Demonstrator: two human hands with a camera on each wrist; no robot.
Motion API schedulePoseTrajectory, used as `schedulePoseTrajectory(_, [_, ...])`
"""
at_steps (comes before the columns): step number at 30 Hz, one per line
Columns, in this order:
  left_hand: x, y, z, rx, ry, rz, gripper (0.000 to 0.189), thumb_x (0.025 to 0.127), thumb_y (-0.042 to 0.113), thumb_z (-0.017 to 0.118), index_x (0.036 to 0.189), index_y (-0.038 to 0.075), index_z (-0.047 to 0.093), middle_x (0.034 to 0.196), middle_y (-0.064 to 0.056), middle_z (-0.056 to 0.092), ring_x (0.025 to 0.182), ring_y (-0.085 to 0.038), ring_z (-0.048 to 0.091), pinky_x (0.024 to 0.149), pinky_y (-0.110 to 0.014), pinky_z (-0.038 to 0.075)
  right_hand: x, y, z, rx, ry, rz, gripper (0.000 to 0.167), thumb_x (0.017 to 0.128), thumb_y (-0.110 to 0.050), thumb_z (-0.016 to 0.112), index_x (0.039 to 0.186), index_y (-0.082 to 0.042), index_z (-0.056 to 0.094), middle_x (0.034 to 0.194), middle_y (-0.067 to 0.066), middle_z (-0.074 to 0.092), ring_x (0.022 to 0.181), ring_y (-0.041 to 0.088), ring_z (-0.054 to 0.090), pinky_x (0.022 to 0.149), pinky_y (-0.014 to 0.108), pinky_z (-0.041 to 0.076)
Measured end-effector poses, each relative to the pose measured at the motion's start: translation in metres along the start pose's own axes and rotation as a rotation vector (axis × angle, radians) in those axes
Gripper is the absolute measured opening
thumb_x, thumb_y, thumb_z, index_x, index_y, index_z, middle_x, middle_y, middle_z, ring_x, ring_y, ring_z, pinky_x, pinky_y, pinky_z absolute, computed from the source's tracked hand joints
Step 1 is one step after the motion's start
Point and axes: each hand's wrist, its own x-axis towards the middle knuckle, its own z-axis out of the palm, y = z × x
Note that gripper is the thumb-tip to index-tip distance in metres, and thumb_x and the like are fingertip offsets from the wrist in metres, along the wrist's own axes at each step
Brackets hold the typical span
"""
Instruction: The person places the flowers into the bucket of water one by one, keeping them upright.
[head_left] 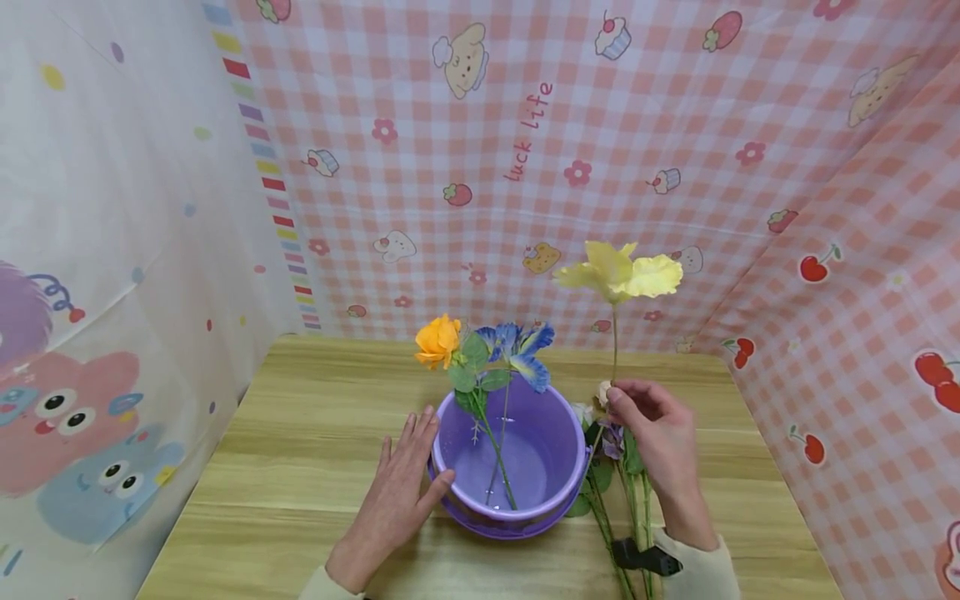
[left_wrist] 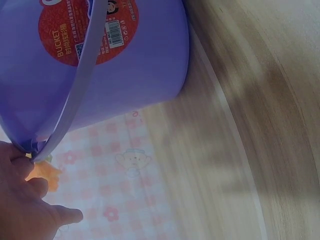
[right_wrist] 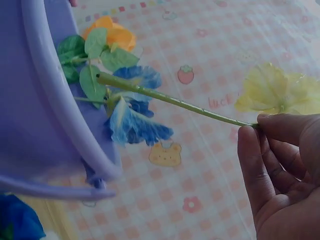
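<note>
A purple bucket (head_left: pixel 555 433) stands on the wooden table, its handle lowered against its side. Inside lean an orange rose (head_left: pixel 438 342) with green leaves and a blue flower (head_left: pixel 525 350), their blooms above the far-left rim. My left hand (head_left: pixel 405 483) rests on the bucket's left rim with its fingers extended. Thumb and fingers of my right hand (head_left: pixel 663 442) pinch the stem of a yellow flower (head_left: pixel 618 275), held upright to the right of the bucket. In the right wrist view, the cut end of its green stem (right_wrist: pixel 175 101) points toward the bucket.
Several more stems lie on the table right of the bucket, partly under my right hand, with a purple flower (head_left: pixel 612 440) and a white flower (head_left: pixel 582 414) among them. A pink checked cloth (head_left: pixel 480 150) hangs behind the wooden table (head_left: pixel 300 467).
</note>
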Motion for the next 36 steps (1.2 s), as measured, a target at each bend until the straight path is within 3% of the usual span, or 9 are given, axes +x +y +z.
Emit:
schedulePoseTrajectory(12, [0.000, 0.000, 0.000, -0.006, 0.001, -0.001, 0.073, 0.107, 0.048, 0.050, 0.163, 0.007, 0.029, 0.169, -0.014, 0.025, 0.155, -0.037, 0.022, 0.118, -0.072, 0.019, -0.003, 0.003, 0.020, -0.002, -0.077, -0.016, 0.017, 0.094, 0.003, 0.072, 0.108, 0.013, 0.069, 0.089, 0.000, 0.072, 0.077, 0.011, 0.070, 0.070, 0.027, 0.064])
schedulePoseTrajectory(26, [-0.001, -0.001, 0.001, -0.016, 0.007, 0.000, 0.073, 0.107, 0.048, 0.051, 0.163, 0.007, 0.029, 0.170, -0.012, 0.024, 0.155, -0.037, 0.022, 0.118, -0.072, 0.019, -0.006, 0.015, 0.037, -0.069, -0.195, -0.035, 0.020, 0.096, -0.003, 0.073, 0.109, 0.011, 0.070, 0.096, 0.017, 0.072, 0.078, 0.016, 0.071, 0.071, 0.037, 0.065])
schedulePoseTrajectory(36, [0.000, -0.001, 0.001, -0.019, 0.009, 0.002, 0.072, 0.107, 0.048, 0.050, 0.163, 0.006, 0.030, 0.169, -0.013, 0.025, 0.155, -0.037, 0.023, 0.117, -0.073, 0.020, -0.007, 0.021, 0.046, -0.105, -0.233, -0.042, 0.016, 0.096, -0.005, 0.074, 0.107, 0.007, 0.073, 0.095, 0.017, 0.073, 0.078, 0.014, 0.070, 0.070, 0.033, 0.065])
